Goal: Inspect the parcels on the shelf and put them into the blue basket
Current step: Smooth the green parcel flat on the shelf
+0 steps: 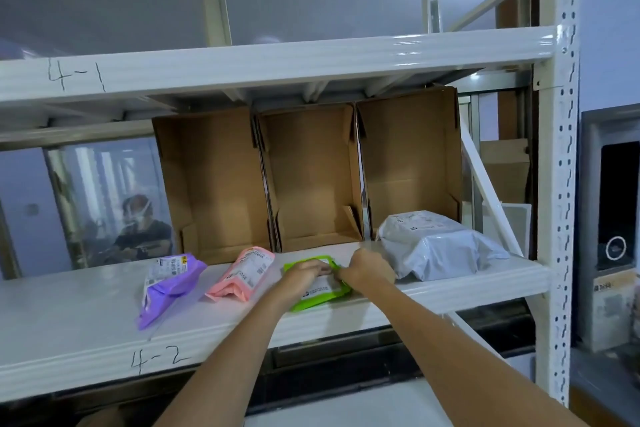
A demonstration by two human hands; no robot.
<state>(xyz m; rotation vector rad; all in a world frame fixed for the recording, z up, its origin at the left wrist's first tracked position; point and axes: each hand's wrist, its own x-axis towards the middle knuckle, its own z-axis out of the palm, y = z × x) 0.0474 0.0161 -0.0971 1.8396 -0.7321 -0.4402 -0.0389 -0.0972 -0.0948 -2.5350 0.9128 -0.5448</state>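
Both forearms reach up and away from the camera to the white shelf (86, 315) marked "4-2", and both hands meet on the green parcel (317, 291) near its front edge. The parcel lies flat, its long axis running from the near-left to the far-right, its white label facing up. The left hand (304, 276) lies across the parcel's top, fingers curled over the far edge. The right hand (367, 269) is curled at the parcel's right end — its fingertips seem to pinch the edge there, though the knuckles hide the contact.

To the left lie the pink parcel (244, 274) and, further left, the purple parcel (169, 284), both angled the same way, labels up. Right of the hands sits the bulkier grey parcel (436, 243). Behind them stand three open cardboard boxes (311, 177) — their open sides face forward.
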